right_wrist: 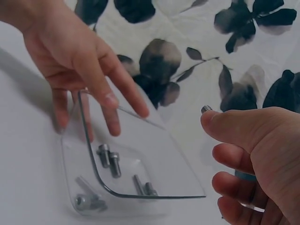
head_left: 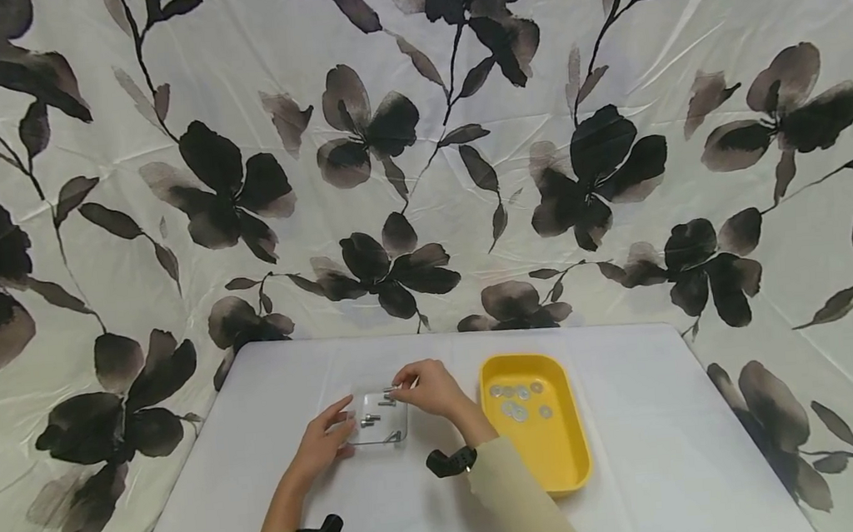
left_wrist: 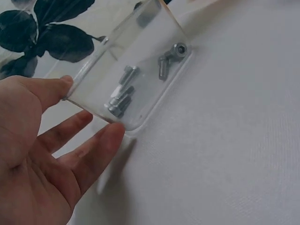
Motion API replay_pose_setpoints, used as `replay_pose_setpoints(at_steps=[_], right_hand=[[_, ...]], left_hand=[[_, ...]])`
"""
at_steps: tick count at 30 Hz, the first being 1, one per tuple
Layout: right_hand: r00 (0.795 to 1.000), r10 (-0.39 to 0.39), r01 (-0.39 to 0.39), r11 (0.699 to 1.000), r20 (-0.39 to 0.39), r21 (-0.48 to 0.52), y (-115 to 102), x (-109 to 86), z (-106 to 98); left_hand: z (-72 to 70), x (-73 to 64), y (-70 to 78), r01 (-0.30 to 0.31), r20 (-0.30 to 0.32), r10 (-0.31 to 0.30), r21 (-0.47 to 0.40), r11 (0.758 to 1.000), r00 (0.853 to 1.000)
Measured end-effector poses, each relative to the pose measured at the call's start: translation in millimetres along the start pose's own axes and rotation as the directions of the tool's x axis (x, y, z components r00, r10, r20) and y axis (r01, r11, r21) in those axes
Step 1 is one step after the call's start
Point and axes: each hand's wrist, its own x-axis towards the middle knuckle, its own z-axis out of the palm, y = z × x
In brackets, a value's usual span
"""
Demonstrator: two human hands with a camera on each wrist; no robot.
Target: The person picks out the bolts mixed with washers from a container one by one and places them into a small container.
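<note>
A clear plastic box (head_left: 397,419) stands on the table with several silver socket-head bolts (left_wrist: 121,101) lying loose inside. My left hand (head_left: 322,437) holds the box at its left side, with the thumb and fingertips on its rim and wall. Over the box's far right corner, my right hand (head_left: 429,389) pinches a small bolt (right_wrist: 206,108) between thumb and forefinger. Only the threaded tip of that bolt shows in the right wrist view; the fingers hide the rest.
To the right of the box is a yellow tray (head_left: 550,461) with several flat silver washers (head_left: 519,412) towards its far end. A white cloth covers the table (head_left: 673,430). Behind it hangs a curtain (head_left: 494,169) with dark flowers.
</note>
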Motion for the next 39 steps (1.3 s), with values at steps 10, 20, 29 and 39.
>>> replay_pose_setpoints(at_steps=[10, 20, 29, 39], right_hand=[[1.0, -0.02, 0.02, 0.999, 0.016, 0.026, 3.6, 10.3, 11.0], [1.0, 0.006, -0.007, 0.999, 0.03, 0.049, 13.3, 11.9, 20.3], [0.999, 0.032, -0.034, 0.998, 0.032, 0.054, 22.3, 12.8, 28.5], [0.999, 0.032, -0.033, 0.999, 0.007, 0.03, 24.4, 10.3, 22.5]], left_hand=[[4.9, -1.6, 2.4, 0.042, -0.009, -0.042, -0.025, 0.999, 0.999], [4.5, 0.2, -0.8, 0.044, 0.011, -0.043, -0.079, 0.996, 0.999], [5.2, 1.2, -3.3, 0.012, 0.012, -0.011, -0.086, 0.996, 1.0], [4.5, -0.6, -6.5, 0.016, 0.019, -0.014, -0.1, 0.995, 1.0]])
